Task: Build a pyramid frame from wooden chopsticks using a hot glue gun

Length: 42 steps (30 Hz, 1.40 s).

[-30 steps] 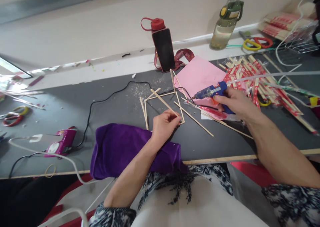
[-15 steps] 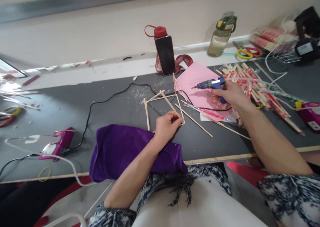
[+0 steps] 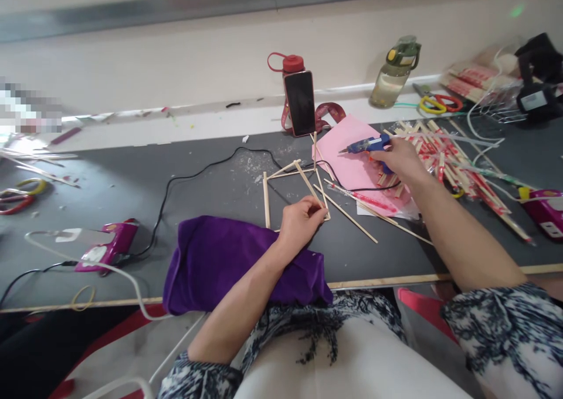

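Observation:
My left hand (image 3: 300,222) pinches the lower end of a wooden stick (image 3: 308,180) at the near right corner of a small frame of sticks (image 3: 266,202). Part of the frame's near side is hidden behind that hand. My right hand (image 3: 403,158) is wrapped round a blue hot glue gun (image 3: 367,145), its nozzle pointing left above a pink sheet (image 3: 341,134). Under my left forearm lies a folded purple cloth (image 3: 220,258). Loose sticks (image 3: 352,217) rest on the table to the right of the frame.
Behind the frame, a phone (image 3: 299,102) leans on a red-capped bottle (image 3: 293,63). A green water bottle (image 3: 393,73) stands farther right. Paper-wrapped chopsticks (image 3: 466,170) are heaped at right. A black cord (image 3: 197,169) crosses the table from a magenta power strip (image 3: 109,246).
The view has shifted slightly. My right hand keeps the glue gun over the pink sheet, and my left hand stays at the same corner of the frame.

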### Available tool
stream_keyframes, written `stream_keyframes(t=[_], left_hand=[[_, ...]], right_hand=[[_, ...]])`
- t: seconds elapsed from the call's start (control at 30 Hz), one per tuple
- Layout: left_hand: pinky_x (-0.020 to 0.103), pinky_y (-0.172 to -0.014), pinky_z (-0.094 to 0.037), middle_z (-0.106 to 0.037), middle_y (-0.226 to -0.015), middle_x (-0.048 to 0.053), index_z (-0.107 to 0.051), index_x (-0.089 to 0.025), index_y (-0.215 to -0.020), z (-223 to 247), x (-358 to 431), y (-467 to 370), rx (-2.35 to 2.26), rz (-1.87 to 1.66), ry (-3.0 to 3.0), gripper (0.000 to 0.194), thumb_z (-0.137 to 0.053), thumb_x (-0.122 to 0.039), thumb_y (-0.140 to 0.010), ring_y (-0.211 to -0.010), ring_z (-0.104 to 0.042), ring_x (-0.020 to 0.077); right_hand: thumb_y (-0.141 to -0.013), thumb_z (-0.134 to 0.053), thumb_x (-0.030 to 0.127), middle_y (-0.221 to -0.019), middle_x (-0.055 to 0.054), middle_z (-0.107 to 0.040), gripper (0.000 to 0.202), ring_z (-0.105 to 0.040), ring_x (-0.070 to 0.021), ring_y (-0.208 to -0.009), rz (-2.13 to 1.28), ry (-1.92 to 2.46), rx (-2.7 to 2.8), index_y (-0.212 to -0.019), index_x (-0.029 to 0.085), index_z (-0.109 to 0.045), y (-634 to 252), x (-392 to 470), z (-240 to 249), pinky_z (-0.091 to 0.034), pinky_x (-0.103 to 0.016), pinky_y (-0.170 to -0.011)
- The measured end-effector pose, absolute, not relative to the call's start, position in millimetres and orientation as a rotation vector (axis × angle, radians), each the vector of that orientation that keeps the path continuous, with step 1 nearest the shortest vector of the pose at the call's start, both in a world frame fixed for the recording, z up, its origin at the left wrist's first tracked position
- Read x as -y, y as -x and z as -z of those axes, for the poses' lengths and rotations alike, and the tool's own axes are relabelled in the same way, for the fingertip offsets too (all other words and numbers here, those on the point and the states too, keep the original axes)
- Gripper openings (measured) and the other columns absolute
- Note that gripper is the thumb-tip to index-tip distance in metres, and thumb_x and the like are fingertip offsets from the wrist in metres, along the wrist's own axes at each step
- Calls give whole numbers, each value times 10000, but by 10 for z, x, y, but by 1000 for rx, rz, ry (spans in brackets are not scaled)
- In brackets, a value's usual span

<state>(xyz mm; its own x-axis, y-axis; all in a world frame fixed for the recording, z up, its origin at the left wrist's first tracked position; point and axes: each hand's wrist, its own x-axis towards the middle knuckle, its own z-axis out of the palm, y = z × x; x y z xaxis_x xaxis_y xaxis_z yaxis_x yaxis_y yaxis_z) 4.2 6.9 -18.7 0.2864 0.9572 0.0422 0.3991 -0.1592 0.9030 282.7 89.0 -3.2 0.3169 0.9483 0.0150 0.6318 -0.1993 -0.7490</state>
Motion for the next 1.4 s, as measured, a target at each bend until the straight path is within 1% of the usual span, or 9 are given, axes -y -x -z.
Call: stream_keyframes(t=[0.13,0.3,0.37,0.43,0.53,0.63,0.8,0.97,1.4], left_hand=[[192,-551,-480,-642,-727,-1,-652,-161,-744,171,-71,-48,-1248,-833,-1670,164,-606,-317,-767,-579,-611,95],[190,-543,-479,-627,-690,-7,-644,-156,-739,138,-63,-61,-1250,-830,-1639,154,-616,-306,-757,-565,-618,97],[190,-540,-477,-630,-688,-7,-641,-156,-741,137,-64,-65,-1254,-834,-1635,147,-620,-301,-754,-565,-620,98],[192,-539,-478,-634,-687,-6,-641,-159,-745,144,-69,-66,-1259,-834,-1639,153,-622,-310,-755,-567,-621,101],[195,-539,-478,-641,-692,-3,-636,-162,-742,161,-81,-63,-1262,-826,-1641,167,-621,-328,-760,-560,-619,102],[193,-542,-473,-635,-679,-8,-636,-166,-742,173,-90,-59,-1262,-821,-1667,172,-613,-334,-772,-562,-619,101],[193,-567,-472,-658,-711,-4,-648,-173,-741,169,-95,-57,-1283,-799,-1760,184,-613,-350,-776,-604,-620,104],[189,-587,-471,-668,-741,0,-659,-174,-700,158,-89,-56,-1280,-801,-1804,187,-609,-334,-783,-633,-623,103],[200,-585,-493,-663,-713,4,-638,-170,-687,181,-67,-81,-1257,-808,-1748,201,-607,-344,-785,-600,-628,109]], right_hand=[[-659,-643,392,-688,-67,-657,307,-593,-196,-652,-349,2152,1556,-806,124,-669,-2836,-970,61,-436,-294,-603],[-778,-550,461,-914,-176,-656,457,-593,-282,-846,-40,2228,1716,-1016,82,-643,-2717,-873,6,-425,-363,-707],[-807,-532,443,-1011,-214,-621,449,-570,-312,-925,131,2176,1800,-1037,70,-634,-2605,-738,-68,-410,-386,-743],[-839,-512,397,-1044,-187,-613,377,-559,-299,-952,201,2030,1890,-1045,107,-638,-2457,-540,-141,-396,-376,-757],[-876,-489,338,-973,-78,-647,236,-587,-206,-855,-55,1715,2074,-960,208,-667,-2212,-168,-160,-393,-305,-705],[-879,-503,309,-874,-31,-652,186,-593,-160,-784,-258,1553,2231,-878,233,-673,-2024,152,-34,-374,-272,-650],[-890,-505,330,-828,-33,-635,203,-582,-156,-762,-255,1553,2293,-899,230,-681,-1907,299,209,-322,-271,-592],[-893,-497,350,-815,-35,-626,225,-566,-151,-726,-203,1559,2319,-897,228,-686,-1853,236,268,-280,-278,-561],[-890,-500,327,-785,-43,-631,228,-560,-157,-726,-243,1551,2279,-832,202,-681,-1814,224,355,-294,-278,-589]])
